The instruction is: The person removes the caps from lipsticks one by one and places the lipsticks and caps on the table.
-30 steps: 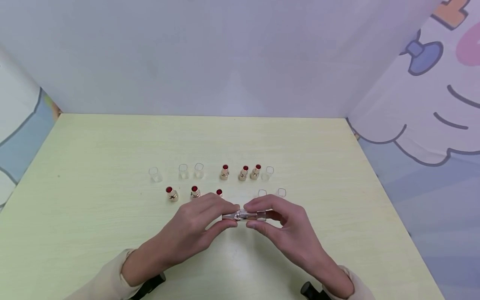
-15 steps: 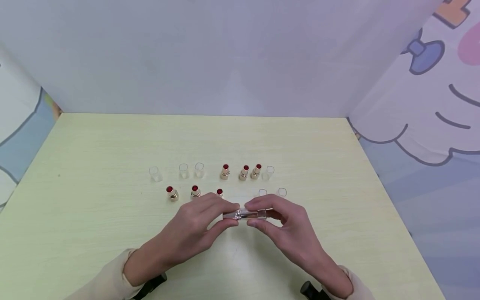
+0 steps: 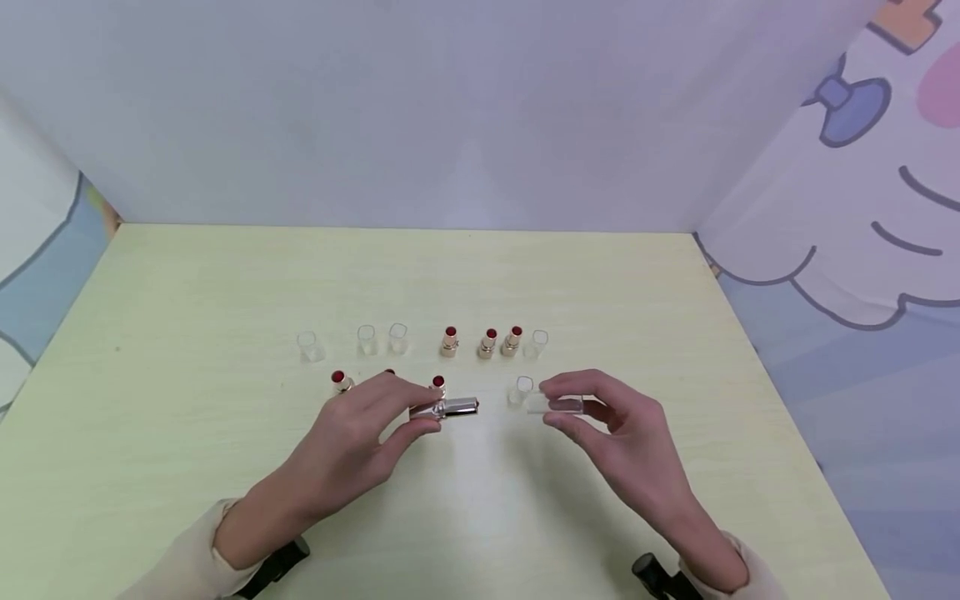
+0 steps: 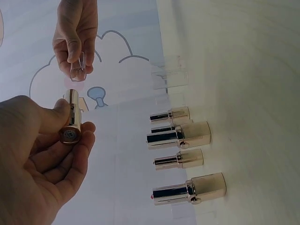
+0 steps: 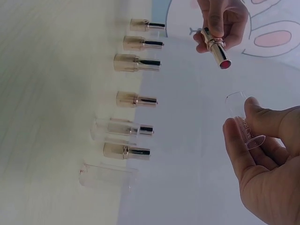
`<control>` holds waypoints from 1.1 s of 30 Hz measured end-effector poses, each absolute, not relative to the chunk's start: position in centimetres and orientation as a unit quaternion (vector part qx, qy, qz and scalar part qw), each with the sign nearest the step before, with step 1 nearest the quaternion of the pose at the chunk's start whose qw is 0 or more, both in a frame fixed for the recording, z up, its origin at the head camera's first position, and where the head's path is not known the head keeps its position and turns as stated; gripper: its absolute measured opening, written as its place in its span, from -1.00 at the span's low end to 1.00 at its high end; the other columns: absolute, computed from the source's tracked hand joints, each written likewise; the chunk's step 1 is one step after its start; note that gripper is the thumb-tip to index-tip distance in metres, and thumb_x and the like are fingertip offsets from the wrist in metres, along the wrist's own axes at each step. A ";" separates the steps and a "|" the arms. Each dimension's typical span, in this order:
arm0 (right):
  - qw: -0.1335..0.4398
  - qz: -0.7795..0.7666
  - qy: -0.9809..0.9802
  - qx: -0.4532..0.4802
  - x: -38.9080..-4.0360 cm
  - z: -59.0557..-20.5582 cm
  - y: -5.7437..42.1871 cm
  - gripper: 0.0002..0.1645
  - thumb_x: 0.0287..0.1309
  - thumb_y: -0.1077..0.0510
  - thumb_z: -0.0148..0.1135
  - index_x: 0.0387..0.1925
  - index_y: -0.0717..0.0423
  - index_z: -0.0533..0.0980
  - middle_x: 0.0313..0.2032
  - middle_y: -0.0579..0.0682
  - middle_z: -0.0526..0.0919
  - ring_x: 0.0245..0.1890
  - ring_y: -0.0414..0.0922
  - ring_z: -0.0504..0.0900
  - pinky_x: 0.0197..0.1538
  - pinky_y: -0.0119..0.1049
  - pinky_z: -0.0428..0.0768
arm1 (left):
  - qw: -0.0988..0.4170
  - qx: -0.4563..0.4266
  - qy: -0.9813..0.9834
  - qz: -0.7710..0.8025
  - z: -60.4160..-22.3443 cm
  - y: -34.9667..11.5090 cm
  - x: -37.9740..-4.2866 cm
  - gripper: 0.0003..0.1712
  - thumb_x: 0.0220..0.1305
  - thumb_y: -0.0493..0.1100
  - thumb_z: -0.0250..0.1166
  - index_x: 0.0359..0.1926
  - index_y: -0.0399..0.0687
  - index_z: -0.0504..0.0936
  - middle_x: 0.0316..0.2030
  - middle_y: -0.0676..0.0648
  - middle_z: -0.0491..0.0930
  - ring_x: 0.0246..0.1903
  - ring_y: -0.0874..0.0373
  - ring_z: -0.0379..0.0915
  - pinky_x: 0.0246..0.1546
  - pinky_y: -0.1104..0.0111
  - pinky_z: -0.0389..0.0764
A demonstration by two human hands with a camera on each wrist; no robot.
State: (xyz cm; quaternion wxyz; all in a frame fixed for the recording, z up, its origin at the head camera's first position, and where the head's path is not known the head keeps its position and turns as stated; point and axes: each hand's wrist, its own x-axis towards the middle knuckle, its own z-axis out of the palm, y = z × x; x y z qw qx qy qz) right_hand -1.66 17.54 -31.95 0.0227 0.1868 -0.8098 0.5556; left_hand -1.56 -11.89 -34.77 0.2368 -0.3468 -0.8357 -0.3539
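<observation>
My left hand (image 3: 367, 425) pinches an uncapped lipstick (image 3: 459, 407) by its base, the tube lying sideways and pointing right. Its red tip (image 5: 225, 64) shows in the right wrist view. A clear lipstick cap (image 3: 555, 404) is held between the thumb and fingers of my right hand (image 3: 622, 425), its mouth toward the lipstick, with a gap between the two. Both are raised above the table. Just behind my left hand, a standing lipstick (image 3: 438, 382) is partly hidden; another clear cap (image 3: 521, 390) stands near the right fingertips.
On the pale wooden table (image 3: 187, 292) stand more uncapped lipsticks, such as this gold one (image 3: 449, 342) in the back row. Several clear caps stand there too, including one at the left (image 3: 309, 346) and one at the right (image 3: 537, 343). A pale wall panel (image 3: 405, 117) rises behind.
Earlier the cap sat over the lipstick between both hands. Now they are apart: my right hand has moved right with the cap, my left hand leftward with the lipstick, both slightly away from me.
</observation>
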 end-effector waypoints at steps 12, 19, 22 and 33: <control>0.027 0.529 -0.828 0.182 -2.0 -32.1 18.4 -0.62 0.02 0.31 0.46 -0.12 -0.09 0.63 -0.12 -0.15 0.71 -0.10 -0.23 0.69 0.00 -0.31 0.69 | 0.237 -0.342 -0.837 -0.355 -34.7 -12.1 -1.5 -0.74 0.22 -0.09 0.41 -0.09 -0.06 0.69 -0.28 0.14 0.67 -0.37 0.40 0.48 -0.43 0.66 0.44; 0.061 0.461 -0.868 0.172 -2.1 -31.9 19.3 -0.55 -0.02 0.28 0.50 -0.07 -0.15 0.64 -0.13 -0.22 0.71 -0.15 -0.27 0.68 0.03 -0.44 0.65 | 0.235 -0.340 -0.838 -0.356 -34.9 -12.2 -1.6 -0.73 0.21 -0.09 0.42 -0.09 -0.05 0.69 -0.30 0.16 0.66 -0.41 0.41 0.43 -0.45 0.69 0.38; 0.072 0.425 -0.887 0.167 -2.3 -31.7 19.8 -0.54 -0.03 0.26 0.52 -0.07 -0.17 0.64 -0.14 -0.26 0.70 -0.17 -0.31 0.66 0.05 -0.53 0.61 | 0.238 -0.340 -0.837 -0.355 -34.9 -12.3 -1.6 -0.73 0.23 -0.08 0.41 -0.07 -0.05 0.69 -0.31 0.17 0.65 -0.42 0.41 0.42 -0.46 0.69 0.37; 0.100 0.347 -0.920 0.151 -3.6 -32.9 21.6 -0.56 -0.05 0.26 0.53 -0.11 -0.17 0.65 -0.21 -0.31 0.67 -0.25 -0.34 0.58 0.00 -0.71 0.52 | 0.234 -0.337 -0.839 -0.357 -35.0 -12.4 -1.5 -0.72 0.22 -0.09 0.42 -0.06 -0.05 0.69 -0.30 0.17 0.65 -0.42 0.39 0.41 -0.46 0.69 0.37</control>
